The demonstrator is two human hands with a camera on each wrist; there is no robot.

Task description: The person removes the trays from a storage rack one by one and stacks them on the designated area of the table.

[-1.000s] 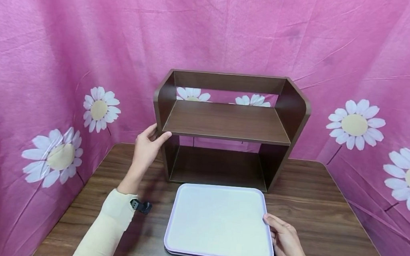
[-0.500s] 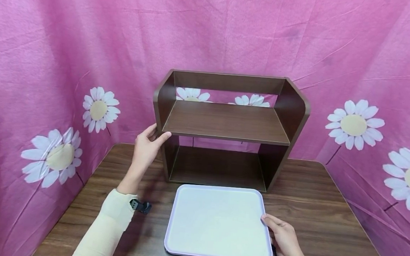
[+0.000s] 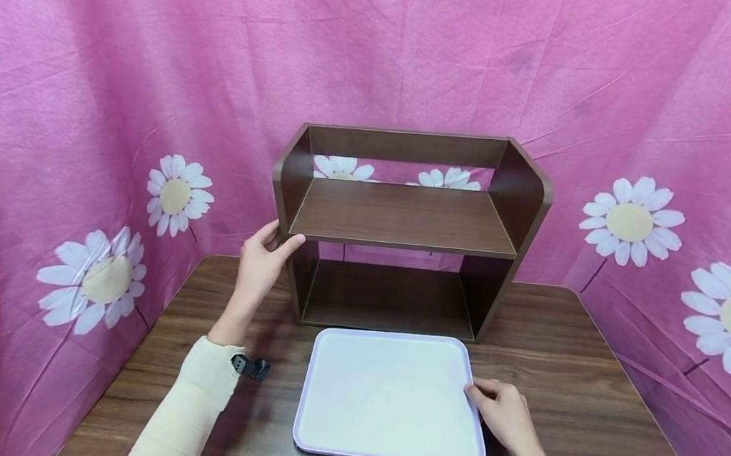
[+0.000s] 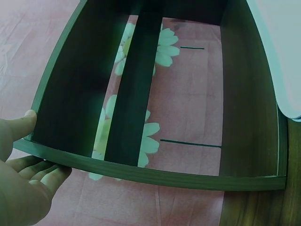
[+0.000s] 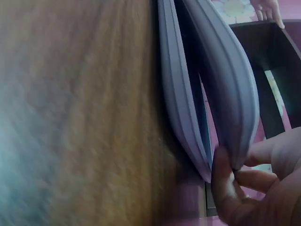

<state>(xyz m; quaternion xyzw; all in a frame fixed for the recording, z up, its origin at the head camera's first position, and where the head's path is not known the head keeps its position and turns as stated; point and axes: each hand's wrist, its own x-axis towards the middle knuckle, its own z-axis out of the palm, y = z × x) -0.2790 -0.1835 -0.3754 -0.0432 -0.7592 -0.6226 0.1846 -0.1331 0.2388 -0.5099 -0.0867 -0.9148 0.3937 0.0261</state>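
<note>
A dark brown two-tier desktop shelf [image 3: 405,217] stands on the table. At its left side panel, my left hand [image 3: 263,259] grips the wood; in the left wrist view the thumb lies on the front edge and the fingers are beneath the panel's outer side [image 4: 155,175]. Before the shelf lies a white tray [image 3: 391,395] with a lilac rim. My right hand [image 3: 505,414] pinches its right edge. The right wrist view shows this upper tray [image 5: 230,84] raised along that side, with a gap over the lower tray [image 5: 176,89] under it.
The wood-grain table [image 3: 559,386] extends to both sides of the tray. A pink curtain [image 3: 417,60] with large white daisies hangs behind and beside the table. A dark strap device [image 3: 251,368] sits on my left wrist.
My right hand has shifted slightly left and turned its hold on the tray edge. The lower rim seen under the front edge earlier is now hardly visible. My left hand stays put.
</note>
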